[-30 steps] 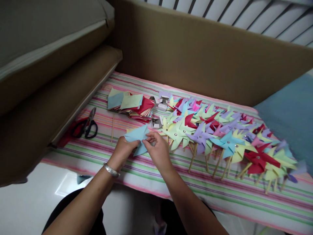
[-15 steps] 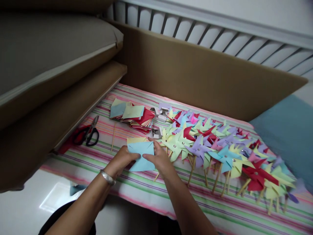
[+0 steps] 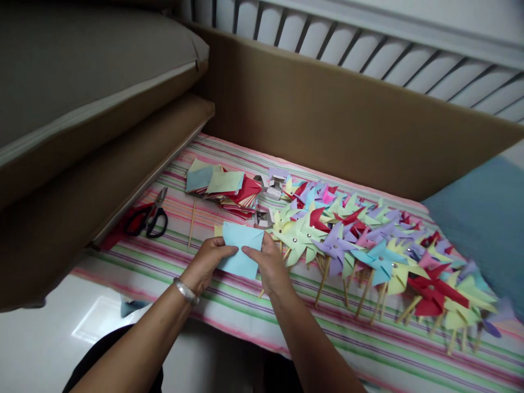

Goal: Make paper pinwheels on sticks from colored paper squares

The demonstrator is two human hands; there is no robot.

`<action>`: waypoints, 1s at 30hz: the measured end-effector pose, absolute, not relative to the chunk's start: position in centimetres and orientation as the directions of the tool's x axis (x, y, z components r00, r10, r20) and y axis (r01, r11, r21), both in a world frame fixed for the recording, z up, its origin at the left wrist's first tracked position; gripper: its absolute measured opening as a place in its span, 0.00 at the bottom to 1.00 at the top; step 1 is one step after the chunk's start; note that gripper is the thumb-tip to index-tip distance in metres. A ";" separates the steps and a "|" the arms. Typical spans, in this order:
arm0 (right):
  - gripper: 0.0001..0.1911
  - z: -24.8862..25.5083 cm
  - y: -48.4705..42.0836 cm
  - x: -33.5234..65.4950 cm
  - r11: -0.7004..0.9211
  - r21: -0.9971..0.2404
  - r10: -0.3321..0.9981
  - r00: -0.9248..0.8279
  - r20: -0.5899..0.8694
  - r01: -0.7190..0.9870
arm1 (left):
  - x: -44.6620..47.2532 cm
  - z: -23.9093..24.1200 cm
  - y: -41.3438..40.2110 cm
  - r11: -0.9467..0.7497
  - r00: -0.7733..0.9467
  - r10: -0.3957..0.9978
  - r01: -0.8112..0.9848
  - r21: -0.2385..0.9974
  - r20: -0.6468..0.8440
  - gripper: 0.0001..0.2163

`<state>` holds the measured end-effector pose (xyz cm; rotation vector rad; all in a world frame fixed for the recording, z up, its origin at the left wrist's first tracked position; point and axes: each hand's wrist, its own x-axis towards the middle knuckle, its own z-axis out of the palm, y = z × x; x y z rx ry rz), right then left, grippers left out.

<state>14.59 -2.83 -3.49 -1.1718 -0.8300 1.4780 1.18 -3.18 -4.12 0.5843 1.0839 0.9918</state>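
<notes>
Between both hands is a light blue square of paper (image 3: 241, 262), with slits showing near its upper corners. My left hand (image 3: 210, 259) grips its left edge, thumb flat on the face and fingers behind. My right hand (image 3: 270, 262) pinches the right edge the same way, the two thumb tips close together. A sliver of yellow paper (image 3: 218, 231) shows behind the blue square's upper left; I cannot tell whether it is held too. Just right of my right hand lie finished paper pinwheels (image 3: 301, 240) on wooden sticks.
Stacks of coloured paper squares (image 3: 225, 183) lie beyond my hands, beside small open boxes (image 3: 273, 188). Black-handled scissors (image 3: 149, 215) and one wooden stick (image 3: 192, 224) are at left. Brown cushions (image 3: 123, 142) rise at left; a brown panel (image 3: 327, 120) stands behind the striped cloth (image 3: 245, 322).
The blue paper has turned slightly and shifted a little up and right in view. Both hands keep their grip, and less of the yellow paper shows behind it.
</notes>
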 end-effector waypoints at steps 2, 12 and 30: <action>0.32 -3.5 -2.9 14.5 -0.233 -0.933 0.967 0.034 -0.252 -0.273 | 1.0 -4.2 -3.1 0.468 0.117 0.882 -0.351 0.811 -0.457 0.10; 0.31 -3.4 -3.2 14.6 -0.127 -0.992 0.991 0.032 -0.128 -0.026 | -0.9 -3.1 -2.1 0.445 0.002 0.882 -0.334 0.831 -0.471 0.10; 0.19 -3.5 -4.8 14.5 0.453 -0.722 0.886 -0.173 0.431 0.523 | -2.1 -2.8 -1.6 0.322 -0.123 0.875 -0.576 0.752 -0.469 0.12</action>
